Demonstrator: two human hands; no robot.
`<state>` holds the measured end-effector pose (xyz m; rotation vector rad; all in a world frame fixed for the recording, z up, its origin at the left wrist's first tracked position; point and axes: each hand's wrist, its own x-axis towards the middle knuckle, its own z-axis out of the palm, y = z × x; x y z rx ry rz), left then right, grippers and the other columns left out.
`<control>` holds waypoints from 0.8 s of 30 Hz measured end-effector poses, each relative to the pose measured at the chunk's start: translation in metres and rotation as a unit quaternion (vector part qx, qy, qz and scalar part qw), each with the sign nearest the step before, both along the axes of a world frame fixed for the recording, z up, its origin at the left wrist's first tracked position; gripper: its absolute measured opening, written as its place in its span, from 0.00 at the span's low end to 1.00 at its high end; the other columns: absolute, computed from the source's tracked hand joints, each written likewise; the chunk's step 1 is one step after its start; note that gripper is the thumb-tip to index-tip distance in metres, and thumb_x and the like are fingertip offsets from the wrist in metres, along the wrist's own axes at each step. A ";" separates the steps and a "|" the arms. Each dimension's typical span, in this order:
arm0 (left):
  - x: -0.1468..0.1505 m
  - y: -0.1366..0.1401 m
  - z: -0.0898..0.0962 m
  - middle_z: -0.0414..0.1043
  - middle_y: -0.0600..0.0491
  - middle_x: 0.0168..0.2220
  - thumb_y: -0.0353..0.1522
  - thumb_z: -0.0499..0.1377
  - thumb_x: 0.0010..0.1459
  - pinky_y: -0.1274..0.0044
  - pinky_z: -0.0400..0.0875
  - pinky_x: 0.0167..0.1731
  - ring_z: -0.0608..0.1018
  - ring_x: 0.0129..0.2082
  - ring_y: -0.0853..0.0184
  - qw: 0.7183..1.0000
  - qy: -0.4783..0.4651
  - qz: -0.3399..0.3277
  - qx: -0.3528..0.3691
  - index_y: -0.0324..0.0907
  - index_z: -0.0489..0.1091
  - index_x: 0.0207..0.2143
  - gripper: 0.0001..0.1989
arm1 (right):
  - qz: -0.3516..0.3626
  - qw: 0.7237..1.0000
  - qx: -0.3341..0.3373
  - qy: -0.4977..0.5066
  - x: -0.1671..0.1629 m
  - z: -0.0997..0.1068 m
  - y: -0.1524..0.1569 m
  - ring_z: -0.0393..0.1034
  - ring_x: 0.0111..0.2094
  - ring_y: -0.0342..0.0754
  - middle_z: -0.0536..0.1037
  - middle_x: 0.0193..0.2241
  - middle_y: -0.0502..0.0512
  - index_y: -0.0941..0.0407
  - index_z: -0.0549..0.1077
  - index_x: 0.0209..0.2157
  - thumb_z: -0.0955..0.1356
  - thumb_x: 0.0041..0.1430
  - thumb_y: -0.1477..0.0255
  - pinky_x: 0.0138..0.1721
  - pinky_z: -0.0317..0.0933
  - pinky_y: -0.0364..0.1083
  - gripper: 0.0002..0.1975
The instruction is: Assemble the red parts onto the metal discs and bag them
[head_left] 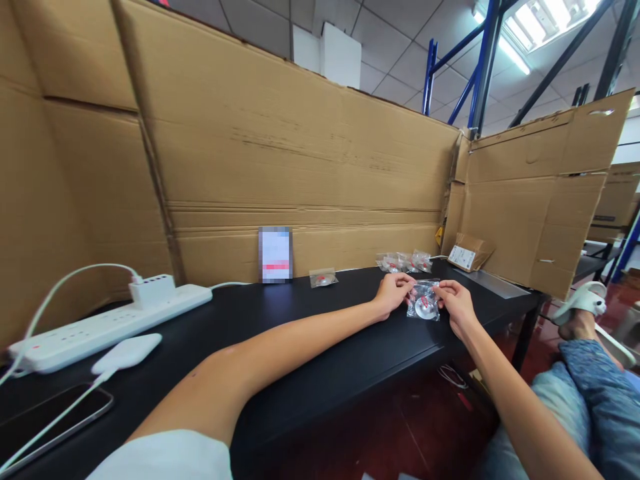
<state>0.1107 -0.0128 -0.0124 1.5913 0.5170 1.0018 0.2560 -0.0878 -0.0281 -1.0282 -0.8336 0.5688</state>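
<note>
Two hands pinched one clear bag

From where I stood, the brown parcel (473,251) gave the best bearing. The clear bag (416,309) was to its left and nearer the person, over the black tabletop (340,347); I couldn't tell whether its lower edge touched down. The left hand (394,293) and the right hand (456,301) each pinched the film between thumb and fingers, one at either side of the bag's upper part. It looked a sound hold to me: a light, even pull seemed best, enough to flatten slippery film without tearing it.

The film was thin, crinkled and glinting; inside lay a smooth, pale disc (427,309) marked with red. More bags (404,262) sat crumpled together just left of the parcel, and a lone bag (323,277) much farther left. The cardboard panel (310,147) stretching leftward behind the parcel was matt and creased.
</note>
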 end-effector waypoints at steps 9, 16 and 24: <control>0.000 -0.002 0.004 0.69 0.55 0.26 0.24 0.56 0.55 0.83 0.70 0.19 0.74 0.21 0.73 0.999 -0.016 -0.031 0.012 0.38 0.68 0.33 0.04 | 0.033 0.998 0.008 -0.051 -0.001 0.002 -0.004 0.56 0.18 0.38 0.70 0.18 0.48 0.60 0.78 0.29 0.72 0.38 0.69 0.18 0.47 0.40 0.12; 0.001 -0.001 0.008 0.70 0.52 0.24 0.25 0.53 0.55 0.82 0.69 0.17 0.73 0.21 0.72 1.000 -0.006 0.012 -0.007 0.36 0.70 0.26 0.08 | 0.017 0.998 -0.013 -0.065 -0.003 0.009 -0.006 0.59 0.19 0.41 0.72 0.19 0.51 0.58 0.76 0.22 0.72 0.39 0.65 0.19 0.51 0.41 0.10; -0.002 -0.009 0.009 0.70 0.53 0.23 0.28 0.57 0.52 0.81 0.68 0.17 0.73 0.20 0.72 0.999 -0.017 0.011 0.035 0.36 0.70 0.24 0.06 | -0.016 0.999 -0.027 -0.033 -0.004 0.006 -0.002 0.59 0.16 0.40 0.69 0.15 0.46 0.57 0.71 0.31 0.77 0.33 0.63 0.17 0.51 0.40 0.22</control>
